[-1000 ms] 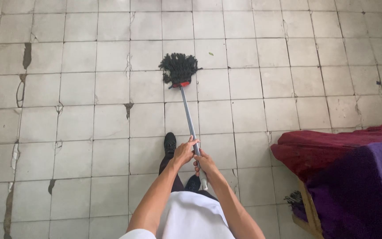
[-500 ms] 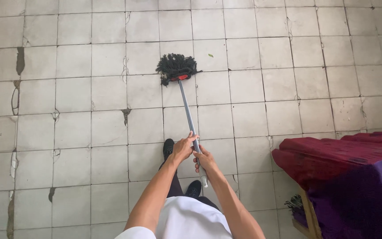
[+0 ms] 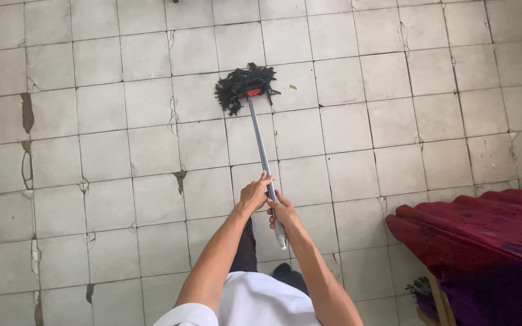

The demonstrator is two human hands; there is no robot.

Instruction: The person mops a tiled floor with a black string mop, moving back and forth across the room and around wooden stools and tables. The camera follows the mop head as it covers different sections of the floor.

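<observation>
1. Pale square floor tiles (image 3: 122, 108) fill the view; many are cracked, and dark dirt sits in several joints, mostly on the left side.
2. A mop is stretched out in front of the person. Its dark string head (image 3: 244, 86) lies flat on the tiles, well ahead of the feet, so the strings spread and touch the floor.
3. The grey handle (image 3: 260, 145) runs at a slant from the red clamp (image 3: 248, 93) back to the hands; this slant presses the head down.
4. The left hand (image 3: 254, 194) is closed around the handle, higher on the shaft.
5. The right hand (image 3: 283, 212) is closed just below it, near the white end cap (image 3: 281, 240); two hands close together seem to give steering and push.
6. A small green leaf (image 3: 293, 87) lies just beside the head.
7. At the lower right stands furniture under a red cloth (image 3: 472, 232) and a purple cloth (image 3: 502, 296), well apart from the mop.
</observation>
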